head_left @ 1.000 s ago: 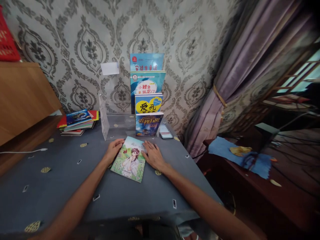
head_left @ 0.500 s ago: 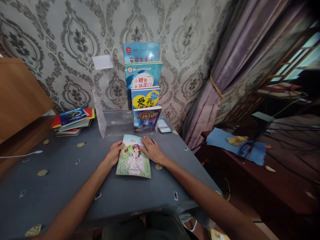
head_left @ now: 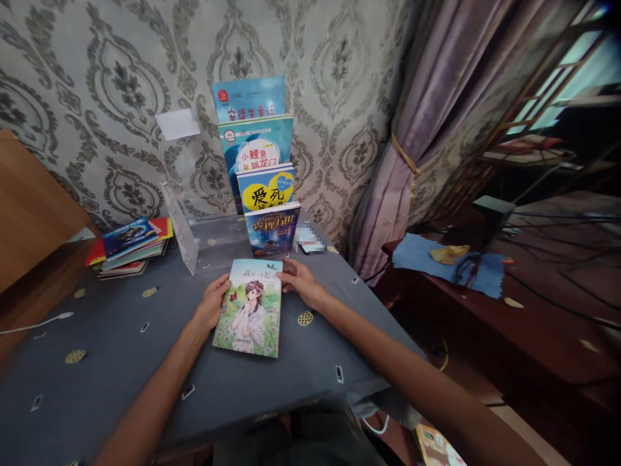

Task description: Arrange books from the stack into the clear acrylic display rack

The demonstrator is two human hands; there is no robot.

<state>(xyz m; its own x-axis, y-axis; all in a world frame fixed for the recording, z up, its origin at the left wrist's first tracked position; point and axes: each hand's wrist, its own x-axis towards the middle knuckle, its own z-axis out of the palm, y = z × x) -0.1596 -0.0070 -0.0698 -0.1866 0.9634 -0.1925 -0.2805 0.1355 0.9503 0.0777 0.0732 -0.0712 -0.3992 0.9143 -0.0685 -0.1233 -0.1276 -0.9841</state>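
Note:
A thin book [head_left: 248,314] with a drawn figure in white among flowers on its cover is held face up just above or on the grey tablecloth; I cannot tell if it touches. My left hand [head_left: 212,303] is closed on its left edge, thumb on the cover. At the upper right edge, my right hand [head_left: 303,285] pinches it between thumb and fingers. Behind it, a clear acrylic stand [head_left: 180,226] carries upright books in steps: a dark blue book [head_left: 272,232] in front, then a yellow-and-blue book [head_left: 266,191], a teal book [head_left: 257,145] and a blue book [head_left: 250,97] at the back.
A pile of thin books [head_left: 130,246] lies on the left of the table [head_left: 160,349], near a white cable [head_left: 39,322]. A phone-like object [head_left: 310,241], partly blurred out, sits right of the stand. Beyond the table's right edge are a curtain [head_left: 383,194] and a bench with a blue cloth [head_left: 412,259].
My right hand has gone from lying flat over the cover's upper right to gripping the book's right edge. The cover now shows more fully. The view has shifted slightly right.

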